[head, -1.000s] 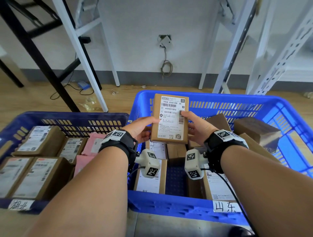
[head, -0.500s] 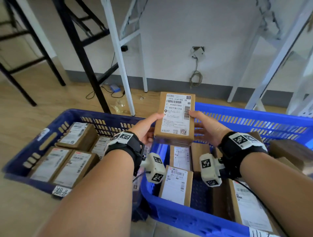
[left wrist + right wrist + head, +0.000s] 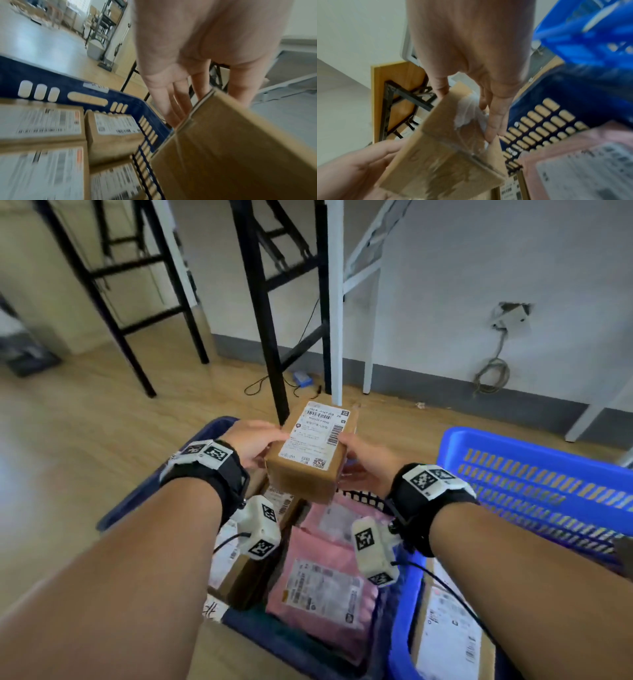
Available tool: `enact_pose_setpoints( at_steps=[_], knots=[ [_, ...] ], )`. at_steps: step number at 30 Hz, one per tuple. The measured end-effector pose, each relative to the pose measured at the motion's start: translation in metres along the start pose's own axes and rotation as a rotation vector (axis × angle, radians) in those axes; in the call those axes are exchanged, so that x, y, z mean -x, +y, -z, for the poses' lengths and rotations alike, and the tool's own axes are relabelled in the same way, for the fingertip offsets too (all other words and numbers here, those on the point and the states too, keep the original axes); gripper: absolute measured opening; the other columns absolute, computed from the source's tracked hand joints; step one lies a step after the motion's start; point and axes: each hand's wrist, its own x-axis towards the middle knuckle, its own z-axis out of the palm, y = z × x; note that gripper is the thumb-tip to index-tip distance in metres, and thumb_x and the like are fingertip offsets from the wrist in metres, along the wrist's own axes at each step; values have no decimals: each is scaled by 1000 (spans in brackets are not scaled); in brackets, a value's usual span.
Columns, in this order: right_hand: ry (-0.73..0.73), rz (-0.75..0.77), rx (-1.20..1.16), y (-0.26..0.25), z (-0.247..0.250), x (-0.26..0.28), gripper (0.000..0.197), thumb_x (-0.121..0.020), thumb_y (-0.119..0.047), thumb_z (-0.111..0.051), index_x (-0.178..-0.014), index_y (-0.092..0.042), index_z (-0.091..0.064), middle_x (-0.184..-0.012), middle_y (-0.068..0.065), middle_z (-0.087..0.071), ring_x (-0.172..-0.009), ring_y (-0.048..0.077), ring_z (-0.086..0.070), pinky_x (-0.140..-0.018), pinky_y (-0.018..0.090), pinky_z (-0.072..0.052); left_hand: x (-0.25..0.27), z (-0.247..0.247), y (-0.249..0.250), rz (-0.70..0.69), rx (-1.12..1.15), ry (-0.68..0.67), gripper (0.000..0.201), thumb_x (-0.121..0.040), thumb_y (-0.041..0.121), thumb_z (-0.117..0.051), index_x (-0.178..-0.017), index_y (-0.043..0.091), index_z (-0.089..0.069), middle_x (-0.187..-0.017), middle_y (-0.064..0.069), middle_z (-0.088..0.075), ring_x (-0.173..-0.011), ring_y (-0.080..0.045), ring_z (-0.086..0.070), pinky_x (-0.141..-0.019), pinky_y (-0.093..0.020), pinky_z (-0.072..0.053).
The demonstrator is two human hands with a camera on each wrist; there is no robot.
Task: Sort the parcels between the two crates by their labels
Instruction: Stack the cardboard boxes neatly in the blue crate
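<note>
A brown cardboard parcel [image 3: 308, 450] with a white shipping label faces up, held between both hands above the far end of the dark blue crate [image 3: 144, 494]. My left hand [image 3: 270, 440] grips its left side, thumb on top and fingers [image 3: 173, 108] underneath. On the parcel's right side, my right hand [image 3: 344, 448] pinches it with the thumb on the label edge and fingers [image 3: 494, 121] along the taped end. The parcel [image 3: 447, 148] fills the right wrist view. The bright blue crate [image 3: 534, 474] stands to the right.
The dark crate holds pink mailers [image 3: 325, 594] and several labelled brown boxes [image 3: 111, 129]. A box with a white label [image 3: 448, 635] lies in the bright crate's near corner. Black and white rack legs [image 3: 263, 313] stand on the wooden floor behind the crates.
Both hands have carried the parcel leftward, from above the bright blue crate to above the dark blue crate. The head view has swung left with it.
</note>
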Motion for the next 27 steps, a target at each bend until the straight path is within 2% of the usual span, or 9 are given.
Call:
enact_pose_setpoints(
  at_steps=[3, 6, 9, 11, 14, 18, 21, 23, 27],
  knots=[
    [-43, -51, 3, 10, -40, -28, 32, -94, -29, -56, -113, -4, -60, -88, 11, -64, -72, 23, -62, -63, 36, -57, -29, 22, -24, 4, -65, 42, 15, -86, 15, -67, -101, 12, -70, -105, -13, -72, -96, -27, -66, -89, -39, -52],
    [-64, -38, 69, 23, -66, -51, 25, -93, -22, -56, -105, -2, -64, -83, 15, -60, -64, 21, -58, -65, 37, -56, -53, 34, -59, 47, -166, 28, 12, -89, 16, -63, -99, 17, -69, -106, -10, -71, -102, -29, -66, -96, -44, -51],
    [-52, -34, 174, 41, -82, -67, 21, -88, -22, -60, -97, -4, -65, -89, 12, -66, -76, 22, -64, -72, 39, -58, -68, 40, -90, 71, -188, 42, 11, -91, 17, -61, -88, 26, -66, -109, -7, -69, -103, -26, -65, -96, -44, -51],
    [-36, -49, 260, 52, -89, -72, 34, -80, -32, -60, -101, -5, -64, -98, 10, -69, -87, 26, -68, -79, 42, -59, -71, 43, -105, 103, -158, 67, 15, -92, 15, -59, -88, 28, -66, -110, -6, -69, -103, -25, -65, -96, -43, -51],
    [-45, -122, 247, 61, -91, -76, 36, -87, -30, -53, -113, -6, -60, -104, 15, -69, -86, 32, -70, -77, 43, -60, -74, 42, -121, 128, -91, 116, 23, -87, 23, -67, -110, 22, -69, -112, -6, -70, -100, -25, -67, -94, -44, -52],
    [-51, -186, 213, 63, -85, -83, 33, -99, -29, -46, -117, -3, -53, -105, 23, -67, -76, 34, -69, -73, 40, -60, -76, 32, -122, 128, -173, 189, 41, -82, 28, -70, -122, 21, -64, -110, -4, -70, -97, -25, -67, -92, -42, -53],
    [-47, -212, 212, 64, -86, -88, 34, -101, -32, -42, -111, -1, -49, -96, 25, -67, -79, 36, -68, -79, 43, -58, -77, 31, -120, 139, -295, 261, 38, -80, 29, -70, -117, 24, -66, -114, -2, -67, -98, -23, -65, -94, -40, -52],
    [-25, -222, 234, 65, -86, -93, 33, -100, -29, -43, -110, 1, -52, -97, 26, -68, -80, 38, -70, -72, 43, -60, -77, 29, -117, 138, -371, 285, 30, -80, 32, -71, -109, 25, -69, -113, -1, -68, -97, -22, -64, -95, -38, -51],
    [-60, -253, 229, 68, -91, -99, 25, -99, -19, -46, -99, 2, -59, -92, 21, -68, -87, 37, -70, -69, 39, -58, -80, 27, -121, 118, -472, 294, 32, -82, 24, -70, -113, 28, -68, -126, 4, -60, -113, -20, -57, -100, -33, -45]
  ],
)
